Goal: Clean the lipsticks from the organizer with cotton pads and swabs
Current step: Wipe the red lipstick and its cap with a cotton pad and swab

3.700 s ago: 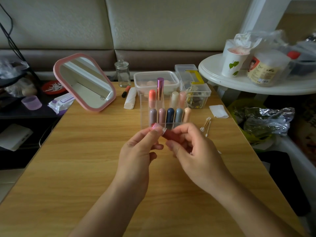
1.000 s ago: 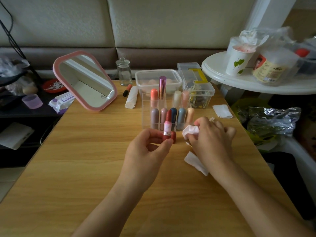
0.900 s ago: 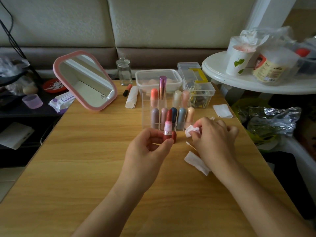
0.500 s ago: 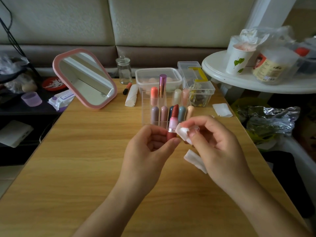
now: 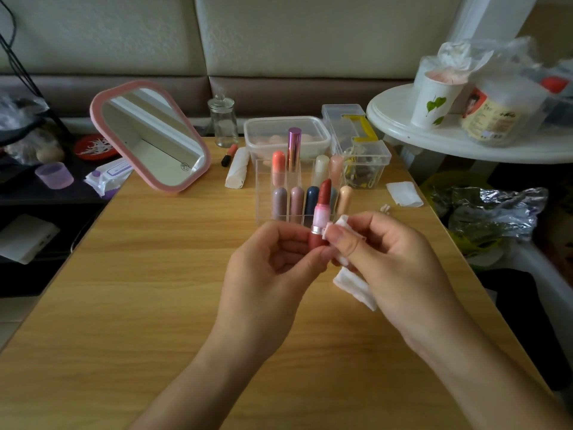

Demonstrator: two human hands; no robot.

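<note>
Above table, left hand grips lipstick by base; right hand pinches cotton pad. Likely light, slick case; soft tip would smear, so hold low.

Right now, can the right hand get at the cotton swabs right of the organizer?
Probably yes: the cotton swabs lie just beyond the right hand, nothing between. But that hand pinches a cotton pad against the lipstick the left hand holds, so it must free its fingers first.

left hand curled in a pinch, right hand pinching beside it
</note>
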